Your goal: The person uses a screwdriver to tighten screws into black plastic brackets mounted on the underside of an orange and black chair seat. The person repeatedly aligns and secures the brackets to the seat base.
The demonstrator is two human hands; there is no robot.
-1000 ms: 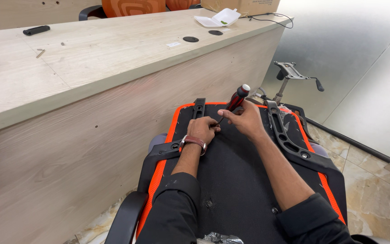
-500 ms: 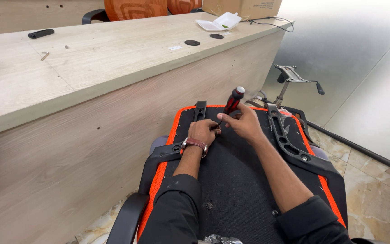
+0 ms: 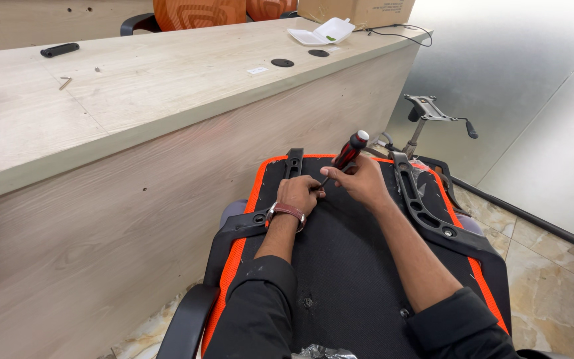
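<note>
Right hand [image 3: 360, 181]: clamped on screwdriver [image 3: 344, 156], tilted.
Left hand [image 3: 298, 195]: fingers pinched together at its tip, on seat [image 3: 340, 266].
Risk: the tilted tip may slip and jab those fingers.

An office being fitted out.
I see a long desk [image 3: 134, 100] with cable holes, office chairs [image 3: 200, 12], tiled floor [image 3: 539, 252].

Pale wooden desk [image 3: 134, 100] filling the left; beyond its far end, frosted glass wall [image 3: 533, 73]; below, beige tiled floor [image 3: 539, 266].
</note>
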